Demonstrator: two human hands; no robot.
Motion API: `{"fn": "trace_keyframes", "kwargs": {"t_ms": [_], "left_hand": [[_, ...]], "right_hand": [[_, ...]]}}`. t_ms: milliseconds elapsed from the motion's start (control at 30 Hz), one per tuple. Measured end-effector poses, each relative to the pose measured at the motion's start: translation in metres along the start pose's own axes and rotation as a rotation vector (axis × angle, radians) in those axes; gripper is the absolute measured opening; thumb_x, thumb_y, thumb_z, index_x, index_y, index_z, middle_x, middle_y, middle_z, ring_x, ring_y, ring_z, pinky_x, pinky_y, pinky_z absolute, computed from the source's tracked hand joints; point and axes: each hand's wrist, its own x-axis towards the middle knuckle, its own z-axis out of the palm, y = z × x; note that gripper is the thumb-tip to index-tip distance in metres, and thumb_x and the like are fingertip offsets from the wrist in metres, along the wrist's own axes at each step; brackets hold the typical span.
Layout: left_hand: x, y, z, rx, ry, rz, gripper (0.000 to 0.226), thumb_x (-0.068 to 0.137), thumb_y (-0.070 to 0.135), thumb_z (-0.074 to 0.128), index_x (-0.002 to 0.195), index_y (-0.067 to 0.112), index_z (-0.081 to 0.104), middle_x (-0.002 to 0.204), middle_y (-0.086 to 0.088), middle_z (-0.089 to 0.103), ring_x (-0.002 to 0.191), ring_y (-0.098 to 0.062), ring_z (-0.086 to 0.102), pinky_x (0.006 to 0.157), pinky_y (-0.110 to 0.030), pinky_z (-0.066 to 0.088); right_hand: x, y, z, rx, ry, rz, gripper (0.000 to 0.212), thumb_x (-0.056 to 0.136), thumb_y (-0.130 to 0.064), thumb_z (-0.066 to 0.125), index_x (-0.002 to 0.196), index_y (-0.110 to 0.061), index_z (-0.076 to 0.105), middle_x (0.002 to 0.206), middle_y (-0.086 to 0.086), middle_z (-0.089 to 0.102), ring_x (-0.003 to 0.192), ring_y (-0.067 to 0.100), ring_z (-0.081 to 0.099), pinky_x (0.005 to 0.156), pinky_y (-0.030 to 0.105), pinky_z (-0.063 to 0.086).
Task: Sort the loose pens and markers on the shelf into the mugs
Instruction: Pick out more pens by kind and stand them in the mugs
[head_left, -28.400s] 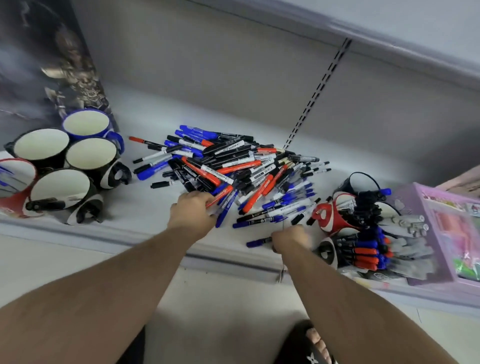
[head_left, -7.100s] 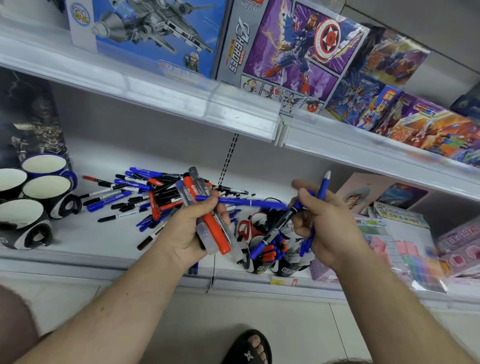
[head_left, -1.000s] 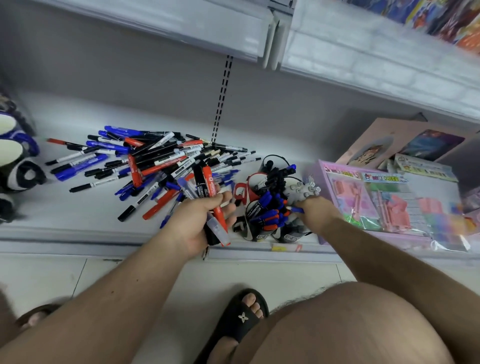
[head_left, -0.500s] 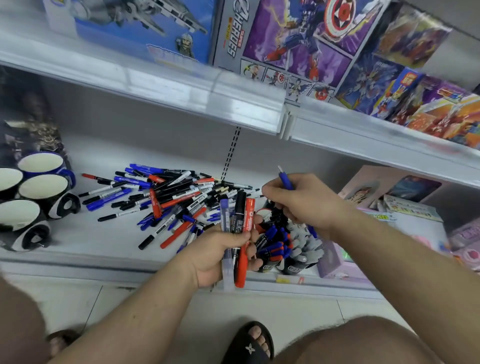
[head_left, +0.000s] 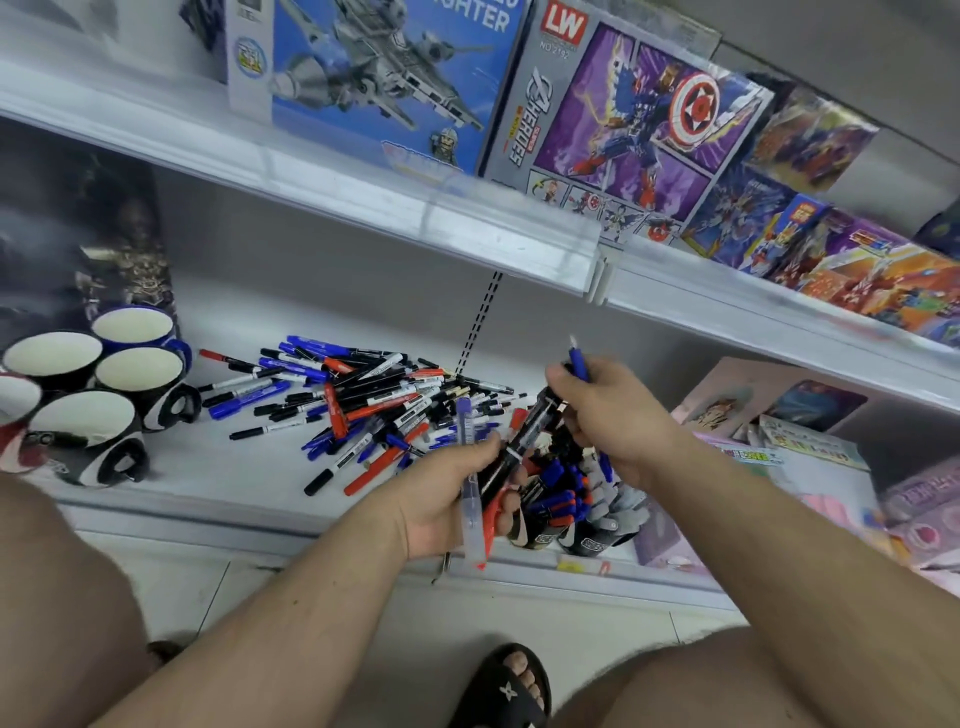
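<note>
Markers in the left hand are a fanned bunch of red, black and clear-blue barrels: light, stiff, smooth plastic, so probably slippery; I'd pinch one mid-barrel. Right hand is closed on a blue pen and also pinching the black marker out of that bunch. Loose pile sits mid-shelf. Stuffed mugs are right under the hands; empty glossy ceramic mugs far left. Cardboard toy boxes up top.

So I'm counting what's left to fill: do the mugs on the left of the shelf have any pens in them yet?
No, the mugs on the left show bare white insides, while the loose pens lie piled on the shelf beside them.
</note>
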Motion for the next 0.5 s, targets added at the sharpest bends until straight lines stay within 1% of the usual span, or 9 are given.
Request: {"fn": "trace_keyframes", "kwargs": {"t_ms": [67,133,200,233,267,300,367,433,500], "left_hand": [[0.001,0.000,-0.004,-0.060,0.112,0.053,0.029,0.081,0.035,0.062,0.088,0.009,0.072,0.079,-0.009,0.065,0.064,-0.020,0.058,0.061,-0.034,0.047],[0.003,0.001,-0.007,-0.126,0.230,0.117,0.018,0.090,0.026,0.062,0.086,0.009,0.068,0.074,-0.006,0.064,0.057,-0.016,0.057,0.056,-0.032,0.050],[0.004,0.003,-0.006,-0.155,0.277,0.167,0.015,0.095,0.021,0.059,0.087,0.008,0.061,0.068,-0.003,0.059,0.052,-0.012,0.052,0.049,-0.028,0.049],[0.004,0.004,-0.004,-0.143,0.272,0.187,0.015,0.096,0.021,0.059,0.087,0.009,0.058,0.068,-0.002,0.057,0.050,-0.010,0.048,0.047,-0.025,0.046],[0.004,0.005,-0.002,-0.107,0.263,0.206,0.015,0.095,0.022,0.060,0.086,0.010,0.057,0.070,-0.003,0.055,0.049,-0.009,0.044,0.045,-0.024,0.041],[0.004,0.006,0.001,-0.050,0.254,0.223,0.016,0.094,0.023,0.061,0.084,0.011,0.057,0.073,-0.003,0.053,0.048,-0.009,0.042,0.045,-0.023,0.038],[0.003,0.006,0.007,0.071,0.228,0.249,0.020,0.085,0.028,0.069,0.086,0.013,0.056,0.075,-0.003,0.051,0.048,-0.008,0.040,0.045,-0.022,0.036],[0.004,0.004,0.014,0.166,0.192,0.269,0.024,0.080,0.028,0.073,0.087,0.015,0.054,0.068,0.001,0.051,0.048,-0.009,0.040,0.043,-0.022,0.035],[0.004,0.001,0.020,0.258,0.200,0.283,0.014,0.087,0.019,0.072,0.087,0.015,0.058,0.060,0.004,0.057,0.047,-0.009,0.045,0.042,-0.021,0.037]], "right_hand": [[0.000,-0.006,-0.006,0.121,0.062,-0.024,0.024,0.100,-0.027,0.054,0.081,-0.016,0.045,0.065,-0.001,0.030,0.059,0.020,0.030,0.053,0.035,0.030],[-0.001,-0.011,-0.010,0.177,0.093,-0.029,0.021,0.102,-0.025,0.052,0.090,-0.008,0.047,0.068,0.002,0.030,0.055,0.017,0.031,0.046,0.028,0.030],[-0.002,-0.011,-0.011,0.160,0.076,-0.025,0.031,0.102,-0.024,0.050,0.100,0.007,0.048,0.071,0.007,0.034,0.054,0.017,0.032,0.045,0.026,0.031],[-0.004,-0.011,-0.010,0.135,0.057,-0.020,0.034,0.102,-0.024,0.050,0.109,0.010,0.050,0.074,0.010,0.036,0.053,0.016,0.033,0.045,0.026,0.031],[-0.005,-0.010,-0.007,0.105,0.033,-0.014,0.033,0.102,-0.023,0.049,0.113,0.008,0.053,0.076,0.011,0.038,0.053,0.016,0.034,0.046,0.027,0.031],[-0.007,-0.009,-0.004,0.075,0.006,-0.007,0.032,0.102,-0.023,0.050,0.114,0.005,0.056,0.076,0.011,0.038,0.053,0.016,0.034,0.046,0.027,0.032],[-0.008,-0.007,0.005,0.031,-0.034,0.005,0.027,0.100,-0.024,0.054,0.109,0.000,0.061,0.070,0.009,0.038,0.051,0.016,0.036,0.045,0.026,0.034],[-0.008,-0.005,0.015,0.008,-0.066,0.000,0.020,0.099,-0.023,0.057,0.102,-0.006,0.066,0.067,0.008,0.044,0.050,0.016,0.040,0.045,0.026,0.037],[-0.008,-0.005,0.025,0.009,-0.086,-0.018,0.014,0.098,-0.022,0.058,0.094,-0.013,0.068,0.068,0.006,0.056,0.053,0.015,0.049,0.049,0.027,0.044]]}}
